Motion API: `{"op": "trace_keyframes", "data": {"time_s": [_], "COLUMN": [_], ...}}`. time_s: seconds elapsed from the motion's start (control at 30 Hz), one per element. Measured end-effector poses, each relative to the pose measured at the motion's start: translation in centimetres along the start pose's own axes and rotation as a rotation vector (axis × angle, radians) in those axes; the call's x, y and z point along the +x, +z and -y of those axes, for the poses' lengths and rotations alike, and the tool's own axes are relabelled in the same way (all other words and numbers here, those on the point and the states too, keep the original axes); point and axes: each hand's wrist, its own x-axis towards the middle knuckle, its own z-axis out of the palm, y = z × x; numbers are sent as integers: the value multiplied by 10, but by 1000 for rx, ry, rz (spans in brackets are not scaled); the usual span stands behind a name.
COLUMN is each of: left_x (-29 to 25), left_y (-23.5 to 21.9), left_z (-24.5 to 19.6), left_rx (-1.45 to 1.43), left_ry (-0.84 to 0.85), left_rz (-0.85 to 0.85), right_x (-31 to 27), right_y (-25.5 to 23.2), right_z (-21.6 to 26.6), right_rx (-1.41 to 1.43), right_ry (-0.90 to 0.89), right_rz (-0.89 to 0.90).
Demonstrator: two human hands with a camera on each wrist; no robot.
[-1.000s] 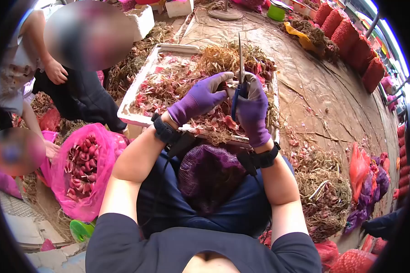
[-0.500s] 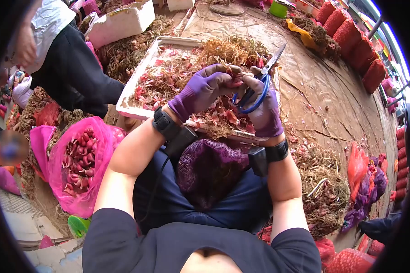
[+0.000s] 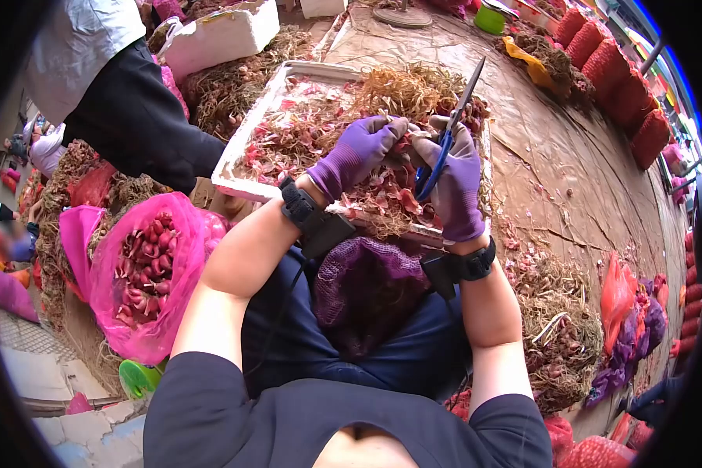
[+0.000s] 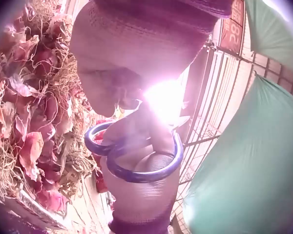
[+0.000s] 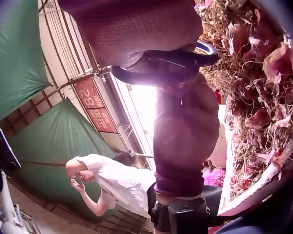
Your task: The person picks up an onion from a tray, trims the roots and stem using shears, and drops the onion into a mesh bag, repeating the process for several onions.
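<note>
right hand [image 3: 454, 181] grips blue scissors [image 3: 444, 140] | left hand [image 3: 357, 154] pinches shallot [image 3: 404, 145] | over white tray [image 3: 246, 148]

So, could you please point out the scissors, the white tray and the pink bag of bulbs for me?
scissors [image 3: 433, 173], head view, on the blue handle loop.
white tray [image 3: 246, 148], head view, on its left rim.
pink bag [image 3: 109, 308], head view, on its lower plastic wall.

Open-air market: red mesh sacks [image 3: 600, 58], shallot heaps [image 3: 554, 327]

A pink bag [image 3: 144, 273] of peeled shallots sits left; red mesh sacks [image 3: 616, 78] line the far right.
</note>
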Motion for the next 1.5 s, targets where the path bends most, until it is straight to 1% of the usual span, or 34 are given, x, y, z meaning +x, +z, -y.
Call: {"op": "trace_keyframes", "data": {"time_s": [0.07,0.1,0.13,0.17,0.2,0.23,0.27,0.3,0.33,0.37,0.4,0.43,0.47,0.5,0.53,0.57,0.63,0.67,0.77,0.83,0.9,0.93,0.97,1.0,1.1,1.13,1.2,1.23,1.27,1.3,1.37,1.4,1.43,1.5], "left_x": [-1,2,6,8,5,0,-7,-7,3,-6,8,15,3,-5,-3,5,-17,-10,-9,0,6,8,10,12,19,19,20,10,-6,-5,-2,-1,5,14], "left_y": [1,1,1,-2,1,5,12,11,3,5,-1,-11,-9,-2,-7,-15,-8,-9,-10,-14,-13,-12,-10,-8,0,2,6,11,15,14,10,8,6,-2], "left_z": [-1,3,5,3,-1,-7,-22,-29,-10,-18,-2,8,-6,-21,-15,-2,-32,-23,-18,-6,3,6,8,11,19,21,24,10,-7,-6,-2,-3,3,14], "left_rx": [41,19,176,344,387,447,449,628,513,2,281,565,385,192,218,356,285,345,161,233,299,320,340,340,177,91,76,62,-96,-96,535,568,567,650], "left_ry": [-9,27,50,69,181,290,138,96,152,46,234,404,207,15,42,70,-59,18,-33,-35,-35,7,49,50,219,190,181,171,20,21,187,134,133,233], "left_rz": [-45,-47,-44,-60,-39,-27,-130,-164,-131,48,-38,-104,-50,13,25,21,73,85,162,125,98,32,-35,-38,-91,-121,-133,-146,-105,-104,-176,-164,-163,-275], "right_x": [-1,0,-3,-4,-4,-3,-1,-5,4,9,5,13,20,18,15,11,12,14,9,14,16,15,13,10,5,7,11,11,11,11,5,3,4,5], "right_y": [0,2,11,11,12,10,5,12,2,-7,1,-14,-27,-23,-21,-21,-31,-32,-16,-23,-26,-24,-20,-16,-13,-16,-27,-29,-30,-31,-28,-26,-25,-22], "right_z": [0,0,9,13,10,4,3,3,-6,-13,-12,-23,-30,-27,-17,-9,-11,-14,-14,-24,-27,-25,-22,-17,-9,-12,-19,-17,-15,-13,-13,-13,-15,-19], "right_rx": [-24,-46,-141,-160,-248,-114,-231,-261,-260,-268,-326,-378,-416,-293,-361,-432,-441,-457,-386,-341,-374,-374,-353,-331,-266,-267,-46,-48,-178,-308,-370,-434,-435,-417], "right_ry": [-25,-50,-45,26,-41,-64,-109,-194,-184,-157,-156,-217,-285,-211,-116,-22,-14,-4,-16,-19,3,3,3,4,36,36,22,21,19,18,-15,-47,-45,-10], "right_rz": [-6,-6,-80,-70,-102,-81,-3,28,70,84,28,37,47,99,133,165,210,245,289,337,270,272,205,140,111,111,97,96,83,70,73,77,77,79]}}
